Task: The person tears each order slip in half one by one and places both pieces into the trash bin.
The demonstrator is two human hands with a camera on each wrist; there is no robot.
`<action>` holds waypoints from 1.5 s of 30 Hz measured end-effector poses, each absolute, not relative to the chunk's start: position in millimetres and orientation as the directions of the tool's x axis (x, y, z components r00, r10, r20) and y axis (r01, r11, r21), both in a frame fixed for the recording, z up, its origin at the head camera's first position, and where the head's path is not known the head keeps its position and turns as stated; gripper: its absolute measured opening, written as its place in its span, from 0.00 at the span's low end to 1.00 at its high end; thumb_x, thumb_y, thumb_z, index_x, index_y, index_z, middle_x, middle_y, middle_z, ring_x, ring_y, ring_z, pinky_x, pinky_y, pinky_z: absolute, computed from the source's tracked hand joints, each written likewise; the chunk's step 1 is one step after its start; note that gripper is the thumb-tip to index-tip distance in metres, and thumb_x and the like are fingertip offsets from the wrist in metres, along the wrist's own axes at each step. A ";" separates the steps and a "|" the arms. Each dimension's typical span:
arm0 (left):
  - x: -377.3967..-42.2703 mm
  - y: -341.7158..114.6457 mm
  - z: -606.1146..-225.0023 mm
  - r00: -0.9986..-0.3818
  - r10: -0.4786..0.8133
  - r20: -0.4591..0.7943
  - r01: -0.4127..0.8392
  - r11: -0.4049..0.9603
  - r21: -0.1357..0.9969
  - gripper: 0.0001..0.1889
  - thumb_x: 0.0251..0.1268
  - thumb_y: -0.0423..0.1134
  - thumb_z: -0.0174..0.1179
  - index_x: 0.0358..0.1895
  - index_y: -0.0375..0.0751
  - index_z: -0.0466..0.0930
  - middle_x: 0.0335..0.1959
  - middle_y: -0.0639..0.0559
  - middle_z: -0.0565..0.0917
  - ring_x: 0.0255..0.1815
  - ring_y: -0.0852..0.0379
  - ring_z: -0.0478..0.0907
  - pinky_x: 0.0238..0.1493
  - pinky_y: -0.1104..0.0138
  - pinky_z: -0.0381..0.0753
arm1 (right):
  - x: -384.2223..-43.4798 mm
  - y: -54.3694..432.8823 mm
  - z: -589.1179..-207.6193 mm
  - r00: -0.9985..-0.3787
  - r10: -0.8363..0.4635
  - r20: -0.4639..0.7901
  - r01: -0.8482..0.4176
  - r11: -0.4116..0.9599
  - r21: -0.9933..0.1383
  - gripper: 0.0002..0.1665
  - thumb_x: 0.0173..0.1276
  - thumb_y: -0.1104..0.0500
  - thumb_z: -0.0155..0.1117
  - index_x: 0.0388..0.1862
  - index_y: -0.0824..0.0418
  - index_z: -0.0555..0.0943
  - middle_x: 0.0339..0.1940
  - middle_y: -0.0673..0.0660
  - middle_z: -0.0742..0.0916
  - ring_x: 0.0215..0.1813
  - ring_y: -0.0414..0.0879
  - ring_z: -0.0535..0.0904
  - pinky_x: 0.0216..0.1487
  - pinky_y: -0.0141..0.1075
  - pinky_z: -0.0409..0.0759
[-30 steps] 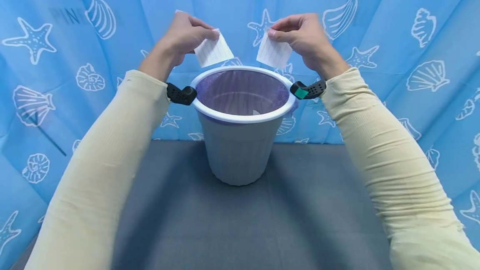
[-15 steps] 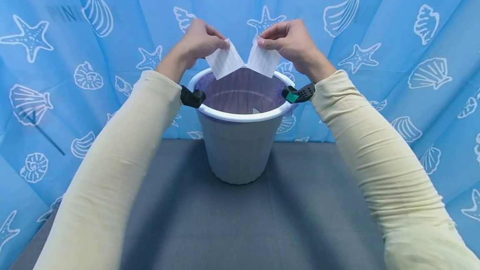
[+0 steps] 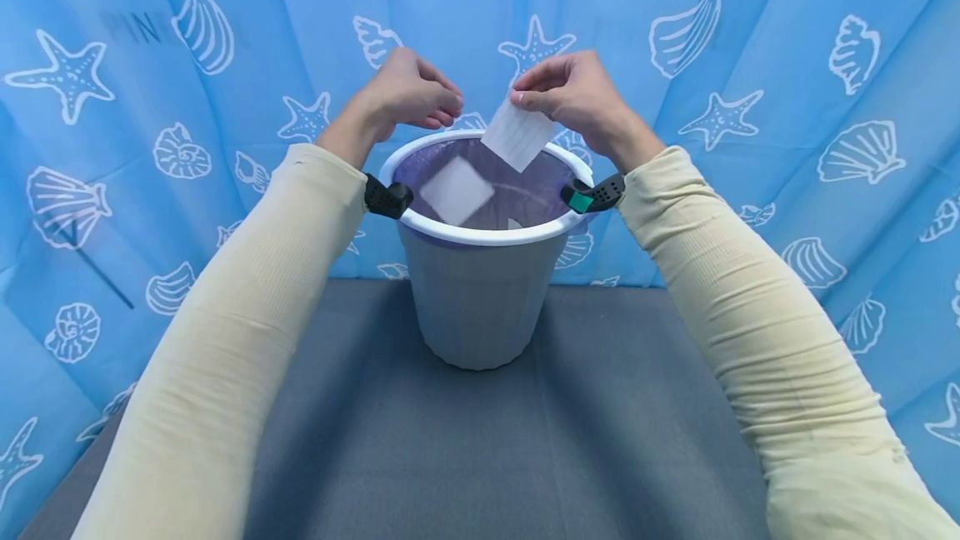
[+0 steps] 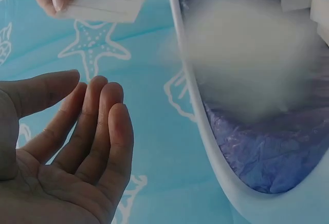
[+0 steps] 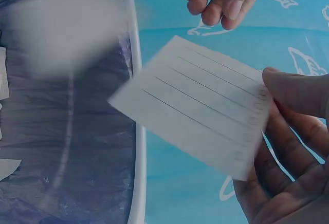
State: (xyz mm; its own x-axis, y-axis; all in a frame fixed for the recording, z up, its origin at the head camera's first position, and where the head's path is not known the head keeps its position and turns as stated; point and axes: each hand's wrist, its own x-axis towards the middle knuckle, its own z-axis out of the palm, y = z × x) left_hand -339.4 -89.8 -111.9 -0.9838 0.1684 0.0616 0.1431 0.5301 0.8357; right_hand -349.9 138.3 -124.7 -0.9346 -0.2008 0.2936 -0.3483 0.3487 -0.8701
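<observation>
In the head view, my right hand point(image 3: 577, 98) holds a piece of white lined paper point(image 3: 517, 137) by its edge, above the far right of a trash can point(image 3: 480, 298). In the right wrist view, the thumb touches one corner of this paper point(image 5: 195, 108), and fingers lie behind its torn edge. My left hand point(image 3: 408, 94) hovers over the can's back left rim, thumb apart from its loosely bent fingers and nothing between them. Below it, another piece of paper point(image 3: 457, 192) is in the can's mouth, blurred in both wrist views.
A purple bag point(image 3: 416, 169) lines the can, under a white rim point(image 3: 480, 237). Paper scraps point(image 5: 7, 167) lie inside. The can stands on a grey surface point(image 3: 450, 448), before a blue curtain point(image 3: 247, 7) with white shell prints.
Both hands have moved inward and lower over the can. The left hand has let go of its paper, which has dropped into the can's mouth. The right hand's paper has tilted leftward.
</observation>
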 end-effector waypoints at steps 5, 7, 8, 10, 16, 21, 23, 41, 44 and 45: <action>-338.6 -92.6 -113.2 -0.984 0.167 0.060 0.141 0.529 0.837 0.19 0.74 0.39 0.61 0.63 0.37 0.81 0.54 0.44 0.83 0.45 0.55 0.82 0.51 0.67 0.82 | -349.9 139.6 -124.8 -0.931 -0.237 0.276 -0.341 0.302 -0.890 0.13 0.66 0.64 0.74 0.47 0.69 0.85 0.35 0.54 0.89 0.35 0.45 0.86 0.39 0.32 0.83; -338.6 -94.1 -113.7 -0.984 0.164 0.067 0.145 0.532 0.834 0.18 0.74 0.39 0.61 0.62 0.37 0.81 0.54 0.44 0.83 0.44 0.56 0.82 0.51 0.67 0.81 | -349.6 140.4 -124.6 -0.931 -0.241 0.276 -0.342 0.306 -0.888 0.14 0.66 0.64 0.74 0.48 0.69 0.85 0.35 0.54 0.90 0.35 0.44 0.86 0.39 0.32 0.83; -338.3 -94.8 -113.9 -0.984 0.163 0.068 0.146 0.532 0.834 0.18 0.74 0.39 0.61 0.62 0.37 0.81 0.53 0.44 0.83 0.44 0.56 0.82 0.51 0.67 0.82 | -349.2 140.9 -124.5 -0.930 -0.241 0.277 -0.345 0.312 -0.885 0.14 0.66 0.64 0.74 0.48 0.69 0.85 0.35 0.53 0.89 0.35 0.44 0.86 0.40 0.32 0.83; -338.0 -96.3 -114.2 -0.984 0.163 0.071 0.148 0.528 0.836 0.18 0.73 0.39 0.61 0.62 0.37 0.81 0.53 0.44 0.83 0.44 0.56 0.82 0.51 0.67 0.82 | -348.5 142.6 -124.4 -0.930 -0.240 0.279 -0.348 0.321 -0.881 0.14 0.67 0.63 0.73 0.48 0.68 0.84 0.35 0.53 0.89 0.36 0.44 0.86 0.41 0.32 0.83; -336.2 -107.4 -115.5 -0.979 0.180 0.095 0.176 0.516 0.839 0.20 0.73 0.41 0.62 0.64 0.37 0.80 0.56 0.42 0.83 0.48 0.56 0.82 0.55 0.66 0.80 | -347.0 152.8 -125.7 -0.923 -0.244 0.298 -0.367 0.322 -0.873 0.13 0.67 0.63 0.72 0.48 0.68 0.84 0.35 0.51 0.89 0.38 0.46 0.86 0.43 0.32 0.83; -336.4 -123.7 -118.4 -0.982 0.153 0.113 0.174 0.486 0.856 0.22 0.72 0.42 0.63 0.65 0.37 0.79 0.57 0.43 0.82 0.53 0.53 0.82 0.56 0.66 0.80 | -346.4 167.8 -128.1 -0.921 -0.237 0.308 -0.360 0.219 -0.907 0.08 0.66 0.66 0.72 0.42 0.67 0.85 0.32 0.53 0.90 0.33 0.44 0.86 0.38 0.31 0.84; -336.3 -132.2 -120.1 -0.984 0.140 0.114 0.166 0.448 0.879 0.23 0.72 0.41 0.63 0.65 0.36 0.78 0.57 0.44 0.82 0.56 0.51 0.81 0.57 0.66 0.80 | -345.6 175.6 -129.7 -0.923 -0.230 0.309 -0.353 0.180 -0.918 0.06 0.65 0.67 0.73 0.40 0.66 0.85 0.32 0.54 0.89 0.33 0.45 0.87 0.39 0.31 0.84; -320.9 -206.1 -181.3 -0.980 0.041 0.194 0.198 0.287 0.937 0.26 0.68 0.45 0.68 0.61 0.30 0.78 0.46 0.50 0.84 0.51 0.53 0.83 0.64 0.54 0.75 | -331.7 240.2 -178.6 -0.914 -0.166 0.371 -0.380 0.022 -0.925 0.10 0.66 0.66 0.73 0.45 0.68 0.86 0.39 0.56 0.90 0.44 0.47 0.87 0.47 0.33 0.84; -320.4 -214.2 -193.2 -0.982 0.043 0.186 0.191 0.290 0.938 0.27 0.68 0.45 0.68 0.62 0.30 0.77 0.46 0.51 0.84 0.50 0.54 0.84 0.64 0.55 0.76 | -331.3 247.7 -191.6 -0.914 -0.154 0.376 -0.383 0.017 -0.924 0.08 0.66 0.66 0.72 0.44 0.66 0.87 0.39 0.55 0.90 0.44 0.46 0.87 0.46 0.32 0.84; -320.4 -216.8 -197.3 -0.982 0.043 0.182 0.186 0.290 0.939 0.27 0.69 0.45 0.68 0.62 0.29 0.77 0.46 0.51 0.84 0.49 0.54 0.84 0.63 0.56 0.76 | -331.5 250.3 -196.3 -0.914 -0.151 0.378 -0.385 0.022 -0.923 0.08 0.67 0.66 0.72 0.44 0.65 0.87 0.40 0.55 0.90 0.44 0.45 0.88 0.46 0.32 0.83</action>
